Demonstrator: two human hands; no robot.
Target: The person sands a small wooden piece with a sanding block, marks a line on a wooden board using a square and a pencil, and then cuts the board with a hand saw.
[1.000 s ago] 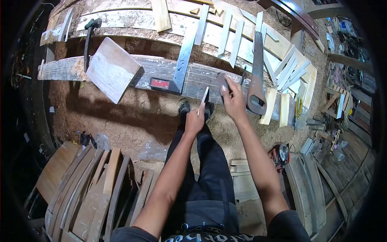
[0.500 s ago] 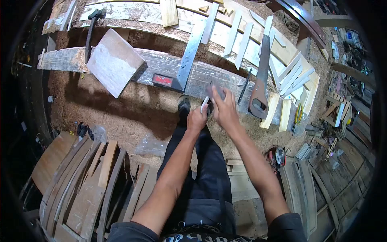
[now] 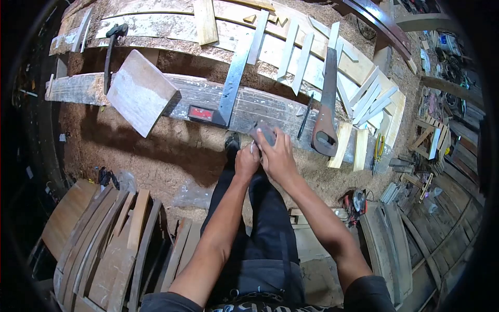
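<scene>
My left hand (image 3: 247,162) is closed around a small whitish strip (image 3: 252,147), only its tip showing above the fingers. My right hand (image 3: 278,157) grips a flat grey-brown piece like folded sandpaper (image 3: 265,133), thumb on top, pressed up against the left hand and the strip. Both hands meet in front of the near edge of a worn plank (image 3: 260,112). On that plank, just beyond them, lies a try square (image 3: 234,86) with a red patch on its stock. To the right are a dark pencil-like tool (image 3: 305,117) and a handsaw (image 3: 327,99).
A square board (image 3: 140,93) and a hammer (image 3: 110,57) lie at the left of the bench. Several cut strips (image 3: 304,62) and yellow-handled pliers (image 3: 380,148) are at the right. Curved wooden parts (image 3: 99,239) stand behind left; a red power tool (image 3: 355,201) sits right.
The right hand and its grey-brown piece have come closer over the left hand, covering more of the whitish strip. The view has shifted slightly, so the bench things appear further left.
</scene>
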